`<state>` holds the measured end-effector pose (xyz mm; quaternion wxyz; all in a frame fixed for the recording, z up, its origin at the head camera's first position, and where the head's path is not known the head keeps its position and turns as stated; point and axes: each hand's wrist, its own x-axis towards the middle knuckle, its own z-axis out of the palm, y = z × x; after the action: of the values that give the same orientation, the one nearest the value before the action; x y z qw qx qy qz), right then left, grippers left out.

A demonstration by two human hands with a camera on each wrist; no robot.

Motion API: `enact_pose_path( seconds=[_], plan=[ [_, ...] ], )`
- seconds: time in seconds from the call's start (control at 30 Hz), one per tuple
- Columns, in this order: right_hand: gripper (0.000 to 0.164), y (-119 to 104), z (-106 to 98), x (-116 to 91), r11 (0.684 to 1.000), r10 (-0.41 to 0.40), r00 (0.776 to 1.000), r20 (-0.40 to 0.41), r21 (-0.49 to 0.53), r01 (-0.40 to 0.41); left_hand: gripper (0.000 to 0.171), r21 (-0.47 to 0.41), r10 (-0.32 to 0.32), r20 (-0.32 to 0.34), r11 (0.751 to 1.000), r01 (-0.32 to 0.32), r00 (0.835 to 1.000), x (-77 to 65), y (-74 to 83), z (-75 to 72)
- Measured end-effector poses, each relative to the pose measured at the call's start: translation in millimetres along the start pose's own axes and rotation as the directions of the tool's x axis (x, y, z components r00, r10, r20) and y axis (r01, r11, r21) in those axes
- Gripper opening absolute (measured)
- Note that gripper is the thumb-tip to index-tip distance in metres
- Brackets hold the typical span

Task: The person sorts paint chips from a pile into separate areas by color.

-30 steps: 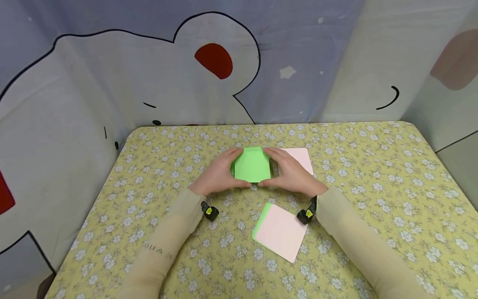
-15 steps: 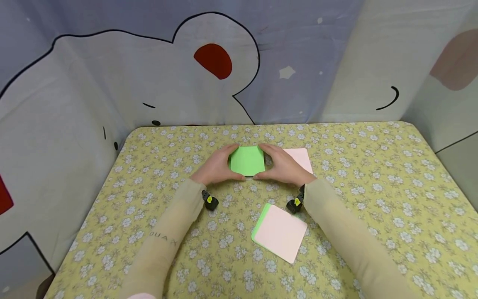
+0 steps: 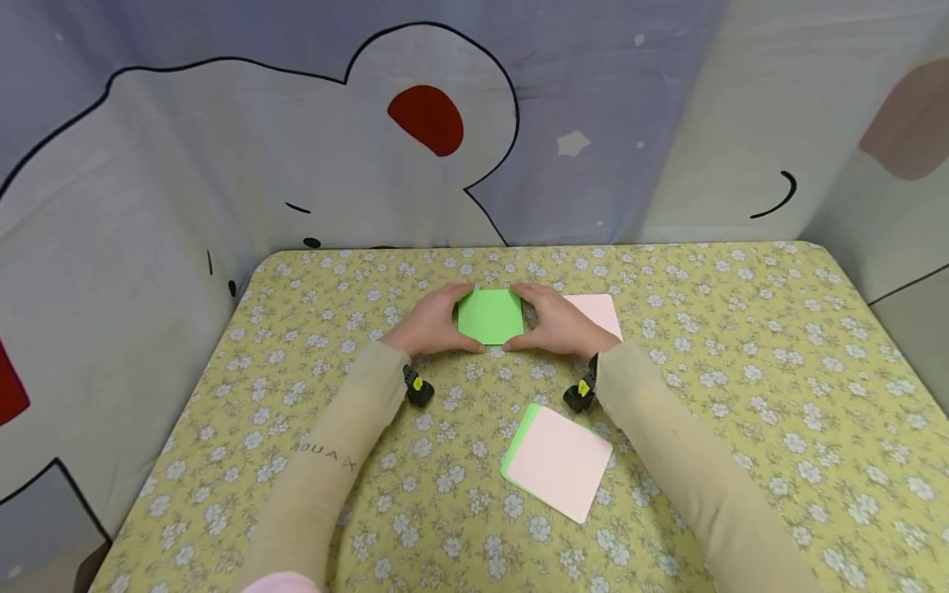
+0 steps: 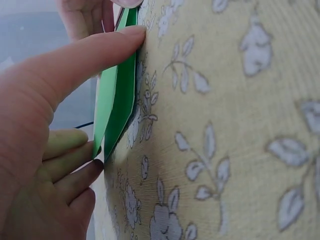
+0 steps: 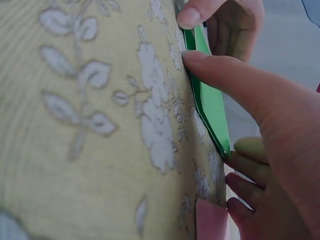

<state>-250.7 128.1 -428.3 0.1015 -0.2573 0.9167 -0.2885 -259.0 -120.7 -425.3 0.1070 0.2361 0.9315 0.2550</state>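
A square green card [image 3: 490,317] lies between my two hands near the back middle, close over the table. My left hand [image 3: 437,323] holds its left side, thumb at the near edge and fingers at the far edge. Mirroring it, my right hand [image 3: 558,324] grips the right side the same way. In the left wrist view, two green layers show, an upper card [image 4: 106,95] and a lower card [image 4: 121,107], with a narrow gap between them. The right wrist view shows the green edges [image 5: 212,107] nearly together at the near corner.
A pink card [image 3: 599,313] lies behind my right hand, partly hidden by it. Nearer me, another pink card [image 3: 559,464] rests on a green one [image 3: 520,443], slightly offset. A flowered cloth [image 3: 741,395] covers the table, and a printed curtain [image 3: 593,123] hangs behind.
Both hands have moved a little away from me and to the left with the green card. The card has come down and lies flatter over the table.
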Motion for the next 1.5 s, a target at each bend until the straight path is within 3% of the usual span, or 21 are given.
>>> enact_pose_path(
  seconds=[0.77, 1.3, 1.5],
  plan=[
    [0.107, -3.2, -1.6, -1.5, 0.999, 0.033, 0.999, -0.002, 0.005, -0.032, 0.110, -0.090, 0.005, -0.001, 0.996, -0.005, 1.000, -1.4, -5.8, 3.2],
    [0.109, -13.2, -14.0, -24.1, 1.000, 0.030, 0.995, -0.094, 0.010, -0.030, 0.111, -0.077, 0.044, -0.059, 0.996, -0.049, 0.997, -17.2, 7.9, 5.5],
    [0.104, -13.6, -16.3, -34.7, 1.000, -0.014, 0.993, -0.115, -0.024, 0.012, 0.107, -0.085, 0.070, -0.067, 0.993, -0.076, 0.995, -24.7, 14.2, 8.5]
  ],
)
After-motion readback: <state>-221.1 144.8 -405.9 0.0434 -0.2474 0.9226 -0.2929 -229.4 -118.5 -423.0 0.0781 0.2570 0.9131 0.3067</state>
